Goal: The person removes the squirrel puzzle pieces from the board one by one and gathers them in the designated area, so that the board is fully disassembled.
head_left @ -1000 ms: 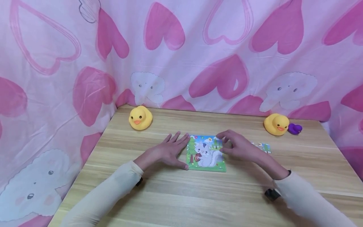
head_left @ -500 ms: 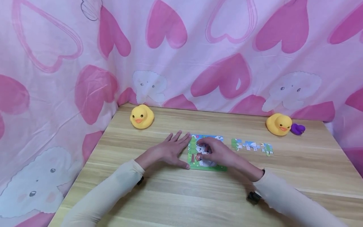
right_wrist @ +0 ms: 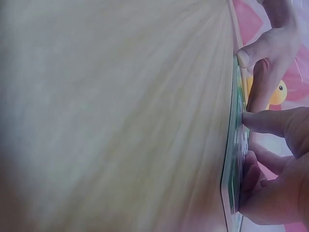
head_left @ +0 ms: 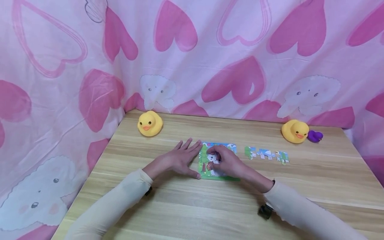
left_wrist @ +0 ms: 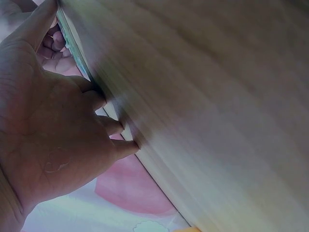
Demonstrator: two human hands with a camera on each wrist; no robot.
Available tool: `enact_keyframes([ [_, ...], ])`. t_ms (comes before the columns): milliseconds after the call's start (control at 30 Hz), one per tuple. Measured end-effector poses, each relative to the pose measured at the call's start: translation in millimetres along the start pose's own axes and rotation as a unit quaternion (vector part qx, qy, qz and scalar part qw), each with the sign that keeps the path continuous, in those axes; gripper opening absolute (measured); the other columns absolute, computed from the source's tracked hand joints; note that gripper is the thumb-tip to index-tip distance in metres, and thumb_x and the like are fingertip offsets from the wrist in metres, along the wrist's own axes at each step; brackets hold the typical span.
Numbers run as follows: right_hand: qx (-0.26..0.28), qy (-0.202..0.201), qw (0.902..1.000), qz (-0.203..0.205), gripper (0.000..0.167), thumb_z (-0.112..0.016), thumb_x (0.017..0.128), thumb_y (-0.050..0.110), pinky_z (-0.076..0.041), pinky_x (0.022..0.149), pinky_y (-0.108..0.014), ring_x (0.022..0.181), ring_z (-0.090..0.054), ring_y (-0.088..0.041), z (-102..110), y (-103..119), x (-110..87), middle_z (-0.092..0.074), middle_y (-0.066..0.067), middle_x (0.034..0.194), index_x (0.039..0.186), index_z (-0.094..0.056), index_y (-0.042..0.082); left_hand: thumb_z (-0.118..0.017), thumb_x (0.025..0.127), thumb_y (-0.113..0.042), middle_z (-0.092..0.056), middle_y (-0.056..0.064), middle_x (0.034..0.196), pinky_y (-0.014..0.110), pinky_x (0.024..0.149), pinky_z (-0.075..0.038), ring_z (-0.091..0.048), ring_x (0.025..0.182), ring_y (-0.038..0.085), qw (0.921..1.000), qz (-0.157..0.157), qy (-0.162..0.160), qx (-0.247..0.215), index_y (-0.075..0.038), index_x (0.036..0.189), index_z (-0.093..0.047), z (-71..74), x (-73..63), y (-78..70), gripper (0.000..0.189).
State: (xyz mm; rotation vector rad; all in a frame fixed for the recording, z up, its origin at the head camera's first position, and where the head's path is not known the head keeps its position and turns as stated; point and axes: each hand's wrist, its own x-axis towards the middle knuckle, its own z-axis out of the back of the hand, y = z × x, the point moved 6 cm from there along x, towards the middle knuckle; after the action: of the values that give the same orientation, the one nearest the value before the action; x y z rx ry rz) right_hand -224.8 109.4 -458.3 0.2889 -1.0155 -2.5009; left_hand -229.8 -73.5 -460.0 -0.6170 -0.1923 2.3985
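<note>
- A person's long cream fabric sleeves (head_left: 303, 206) reach in from the near side, above the pale wood-grain table (head_left: 186, 215); a small black device (head_left: 265, 211) sits by the right cuff.
- The thin, square picture-puzzle board with a green border (head_left: 220, 178) and a squirrel picture lies flat on the table, between the hands.
- The left hand (head_left: 178, 161) spreads its fingers, gripping nothing: thumb at the board's near left corner, fingertips by its far left corner.
- The right hand (head_left: 232, 163) bends over the picture, thumb and fingers apart, tips touching its face in the right wrist view; whether they pinch a piece cannot be told.
- The board looks light, stiff and smooth, probably card, and likely slides if pushed; bracing its left edge and corners seems the sound hold.
- Just right of it lie three small, flat, blue-green printed jigsaw pieces (head_left: 265, 153), probably light, their narrow tabs easily bent; a pinch across the body of each, clear of the tabs, looks best.
- Farther back sit a round yellow toy duck (head_left: 150, 124) on the left, and on the right a second yellow toy duck (head_left: 295, 132) beside a smaller purple one (head_left: 315, 136).
- Behind hangs a pale-pink cloth with darker pink hearts (head_left: 237, 80).
</note>
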Motion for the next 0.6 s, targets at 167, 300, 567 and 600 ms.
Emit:
enact_keyframes([
  [167, 0.013, -0.009, 0.9999, 0.003, 0.047, -0.085, 0.088, 0.010, -0.047, 0.083, -0.029, 0.097, -0.055, -0.019, -0.9, 0.1, 0.2, -0.066, -0.009, 0.115, 0.132, -0.067, 0.009, -0.064, 0.088, -0.080, 0.009, -0.004, 0.181, 0.058, 0.135, 0.004, 0.013, 0.167, 0.032, 1.0000, 0.002, 0.000, -0.005, -0.022, 0.172, 0.003, -1.4, -0.4, 0.2, 0.122],
  [300, 0.010, -0.002, 0.9999, 0.003, 0.053, -0.086, 0.089, 0.012, -0.047, 0.082, -0.030, 0.096, -0.054, -0.020, -0.7, 2.4, 0.3, -0.063, -0.010, 0.117, 0.137, -0.065, 0.012, -0.064, 0.088, -0.080, 0.009, -0.004, 0.180, 0.058, 0.135, 0.004, 0.013, 0.167, 0.031, 1.0000, 0.003, 0.000, -0.004, -0.022, 0.172, 0.004, -1.2, -1.4, 0.7, 0.123],
  [567, -0.014, 0.006, 0.9999, -0.005, 0.046, -0.086, 0.089, 0.017, -0.049, 0.081, -0.032, 0.096, -0.054, -0.020, -0.2, 7.1, -0.2, -0.059, -0.008, 0.115, 0.132, -0.070, 0.019, -0.063, 0.088, -0.080, 0.008, -0.003, 0.181, 0.058, 0.135, 0.004, 0.013, 0.167, 0.031, 1.0000, 0.001, 0.000, -0.005, -0.022, 0.172, 0.003, 0.2, -1.9, 0.0, 0.122],
  [600, -0.016, 0.005, 0.9999, -0.003, 0.046, -0.086, 0.089, 0.017, -0.051, 0.083, -0.033, 0.097, -0.055, -0.021, 0.3, 7.9, -0.4, -0.060, -0.008, 0.117, 0.131, -0.070, 0.018, -0.064, 0.088, -0.080, 0.008, -0.003, 0.181, 0.059, 0.135, 0.004, 0.013, 0.167, 0.032, 1.0000, 0.000, 0.000, -0.006, -0.021, 0.172, 0.003, 0.5, -1.7, -0.3, 0.122],
])
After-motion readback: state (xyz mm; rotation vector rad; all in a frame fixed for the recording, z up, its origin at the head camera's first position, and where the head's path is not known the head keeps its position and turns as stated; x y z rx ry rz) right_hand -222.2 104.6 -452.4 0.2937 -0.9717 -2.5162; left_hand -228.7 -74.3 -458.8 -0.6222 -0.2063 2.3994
